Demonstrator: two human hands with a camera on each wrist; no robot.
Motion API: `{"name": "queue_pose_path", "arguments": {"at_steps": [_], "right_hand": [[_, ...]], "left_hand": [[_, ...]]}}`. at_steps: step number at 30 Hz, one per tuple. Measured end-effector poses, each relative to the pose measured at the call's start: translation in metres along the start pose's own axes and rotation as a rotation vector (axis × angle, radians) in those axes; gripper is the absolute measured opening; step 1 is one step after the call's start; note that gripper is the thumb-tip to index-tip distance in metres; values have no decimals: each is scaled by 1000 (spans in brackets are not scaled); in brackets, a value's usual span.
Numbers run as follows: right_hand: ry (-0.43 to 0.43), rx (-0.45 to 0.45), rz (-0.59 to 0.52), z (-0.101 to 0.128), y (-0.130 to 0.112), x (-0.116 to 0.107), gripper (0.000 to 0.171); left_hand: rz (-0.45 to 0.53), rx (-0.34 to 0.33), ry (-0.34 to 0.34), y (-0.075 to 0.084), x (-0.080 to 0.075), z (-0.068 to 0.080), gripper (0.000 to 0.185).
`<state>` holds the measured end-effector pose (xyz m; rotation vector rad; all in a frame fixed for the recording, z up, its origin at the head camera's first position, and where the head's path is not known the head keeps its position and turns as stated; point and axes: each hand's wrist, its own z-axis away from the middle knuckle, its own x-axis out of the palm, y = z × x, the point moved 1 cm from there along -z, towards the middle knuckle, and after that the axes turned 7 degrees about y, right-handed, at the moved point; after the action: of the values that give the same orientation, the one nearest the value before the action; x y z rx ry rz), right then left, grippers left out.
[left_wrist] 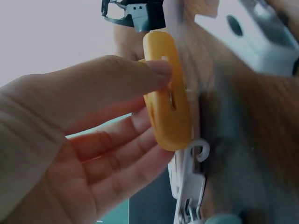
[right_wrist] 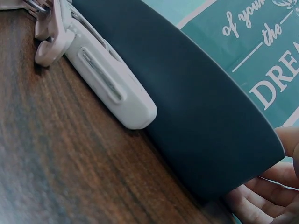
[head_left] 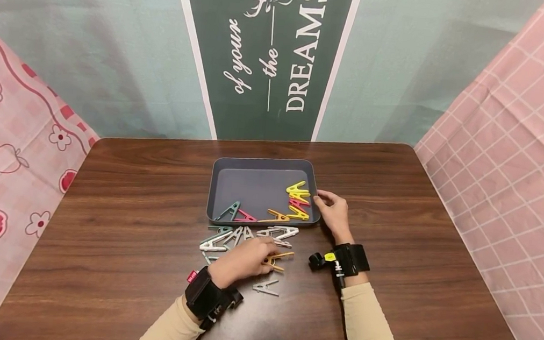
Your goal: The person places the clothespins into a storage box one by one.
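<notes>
Even, soft light in the head view; both wrist views dim and close-up blurred.

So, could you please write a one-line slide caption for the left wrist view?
Left hand pinching an orange clothes peg above a white peg on the wooden table.

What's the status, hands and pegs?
Left hand pinching the orange peg on the table. Right hand resting at the tray rim, holding nothing. Loose white pegs crowd the left grip.
</notes>
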<state>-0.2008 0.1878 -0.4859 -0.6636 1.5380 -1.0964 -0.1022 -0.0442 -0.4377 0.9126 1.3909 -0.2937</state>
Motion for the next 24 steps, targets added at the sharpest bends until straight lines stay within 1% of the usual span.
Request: {"name": "queue_pose_path", "arguments": {"at_steps": [3,8,14,16,21,24], "right_hand": [[-4,0,-1,0,0,0,32],[-3,2,0,-1,0,-1,32],[3,-2,-13,-2,0,-2,32],[-5,-3,-14,-2,1,0,32],[-8,-2,-18,-2,3,1,32],[-5,-2,-10,-1,4,1,32]], "left_hand": [[6,7,33,-2,-5,0,31],[40,10,109,-8,-11,1,29],[52,-13,178,-14,-17,0,28],[57,-20,188,-16,-19,0,29],[35,-36,199,-20,-28,-3,28],[17,-71,200,-24,-36,-7,29]]}}
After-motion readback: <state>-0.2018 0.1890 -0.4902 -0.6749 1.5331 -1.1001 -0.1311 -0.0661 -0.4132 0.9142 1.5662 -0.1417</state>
